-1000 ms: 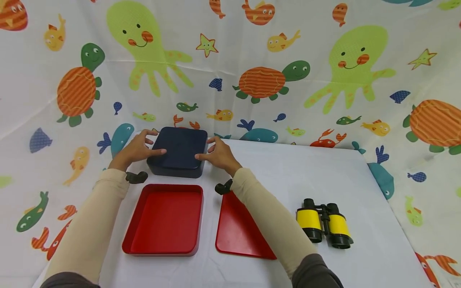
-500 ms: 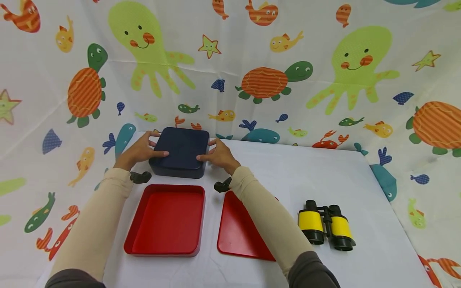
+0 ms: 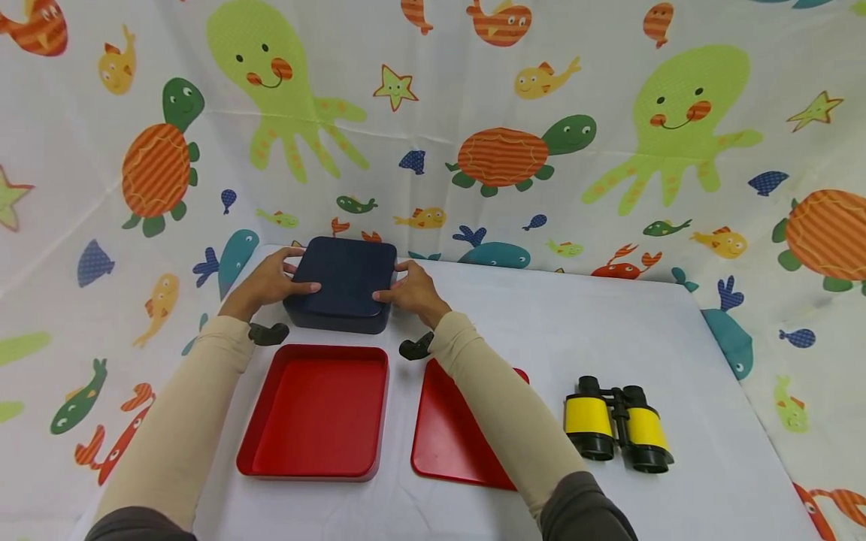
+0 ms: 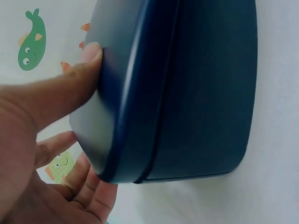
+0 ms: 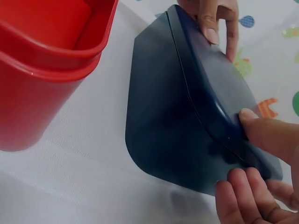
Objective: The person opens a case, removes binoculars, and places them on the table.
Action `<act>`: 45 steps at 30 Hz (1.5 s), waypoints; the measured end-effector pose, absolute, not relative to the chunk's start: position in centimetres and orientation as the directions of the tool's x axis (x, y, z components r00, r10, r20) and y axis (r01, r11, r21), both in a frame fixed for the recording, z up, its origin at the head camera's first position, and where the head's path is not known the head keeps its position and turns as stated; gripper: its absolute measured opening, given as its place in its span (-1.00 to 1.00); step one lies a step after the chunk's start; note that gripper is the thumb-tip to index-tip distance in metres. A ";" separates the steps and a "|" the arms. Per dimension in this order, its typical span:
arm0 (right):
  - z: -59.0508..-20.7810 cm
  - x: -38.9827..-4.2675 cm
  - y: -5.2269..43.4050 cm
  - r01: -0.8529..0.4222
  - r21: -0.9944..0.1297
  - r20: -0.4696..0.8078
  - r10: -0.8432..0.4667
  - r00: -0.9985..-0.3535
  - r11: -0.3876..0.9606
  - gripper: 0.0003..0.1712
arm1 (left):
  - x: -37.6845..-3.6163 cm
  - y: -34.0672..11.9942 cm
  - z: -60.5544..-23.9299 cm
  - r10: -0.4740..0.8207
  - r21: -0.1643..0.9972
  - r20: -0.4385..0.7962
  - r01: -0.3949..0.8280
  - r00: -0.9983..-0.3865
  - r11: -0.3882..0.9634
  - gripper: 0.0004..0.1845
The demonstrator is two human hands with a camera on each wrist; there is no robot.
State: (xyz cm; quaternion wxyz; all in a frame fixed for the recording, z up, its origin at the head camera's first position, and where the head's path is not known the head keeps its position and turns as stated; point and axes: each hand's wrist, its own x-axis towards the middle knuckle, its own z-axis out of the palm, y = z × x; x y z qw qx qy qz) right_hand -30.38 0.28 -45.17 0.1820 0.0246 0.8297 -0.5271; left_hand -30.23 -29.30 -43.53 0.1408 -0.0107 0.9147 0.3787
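Note:
A dark blue lidded box (image 3: 348, 274) stands at the back left of the table, its lid (image 5: 219, 79) seated with a thin seam below. My left hand (image 3: 271, 282) holds the left side, thumb on the lid's top and fingers down at the edge. On the opposite side my right hand (image 3: 416, 293) grips likewise; in the right wrist view its thumb presses the lid and its fingers touch the side near the seam. Just in front lies an open red box (image 3: 314, 413), nothing inside. A flat red lid (image 3: 453, 436) lies to its right, partly hidden by my right forearm.
Yellow and black binoculars (image 3: 617, 424) lie on the right of the white-covered table (image 3: 541, 323). A white cloth (image 3: 446, 68) printed with sea animals hangs right behind the dark blue box and along the sides.
The head view has shifted slightly, so everything appears a little further right. Both hands keep their hold on the dark blue box, which shows no clear movement on the table.

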 end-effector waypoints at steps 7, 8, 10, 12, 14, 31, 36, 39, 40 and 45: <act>-44.9 -29.5 0.3 0.175 -0.884 -0.261 -0.146 -0.954 0.434 -0.05 | -29.5 -29.0 -43.3 0.071 0.695 -0.244 -0.123 -0.967 0.708 0.16; -44.8 -29.4 0.3 0.166 -0.888 -0.248 -0.143 -0.958 0.428 -0.05 | -29.4 -29.0 -43.3 0.069 0.694 -0.245 -0.124 -0.967 0.710 0.17; -44.9 -29.1 0.3 0.141 -0.894 -0.219 -0.141 -0.966 0.425 -0.04 | -29.2 -29.0 -43.2 0.064 0.691 -0.249 -0.130 -0.966 0.711 0.18; -45.0 -28.9 0.2 0.114 -0.897 -0.189 -0.137 -0.972 0.428 -0.01 | -28.8 -29.0 -43.2 0.059 0.690 -0.253 -0.138 -0.966 0.711 0.18; -45.0 -28.6 0.2 0.088 -0.896 -0.160 -0.131 -0.978 0.436 0.02 | -28.5 -29.0 -43.1 0.055 0.691 -0.254 -0.142 -0.966 0.709 0.19; -44.3 -27.0 1.5 0.041 -0.922 -0.096 -0.123 -0.988 0.386 0.06 | -26.1 -28.4 -42.1 0.046 0.710 -0.179 -0.096 -0.983 0.698 0.18; -44.1 -26.8 2.5 0.047 -0.923 -0.092 -0.100 -0.991 0.381 0.06 | -26.2 -27.5 -42.2 0.056 0.741 -0.143 -0.069 -0.988 0.668 0.14; -44.2 -26.7 3.1 0.052 -0.921 -0.093 -0.087 -0.992 0.385 0.05 | -26.3 -27.0 -42.3 0.065 0.745 -0.118 -0.046 -0.991 0.666 0.12; -44.2 -26.6 3.3 0.056 -0.923 -0.095 -0.084 -0.992 0.381 0.05 | -26.3 -26.8 -42.4 0.066 0.744 -0.111 -0.039 -0.992 0.667 0.11; -44.4 -26.4 4.3 0.081 -0.932 -0.117 -0.080 -0.990 0.353 0.05 | -26.3 -25.9 -42.4 0.073 0.736 -0.083 -0.012 -0.994 0.677 0.07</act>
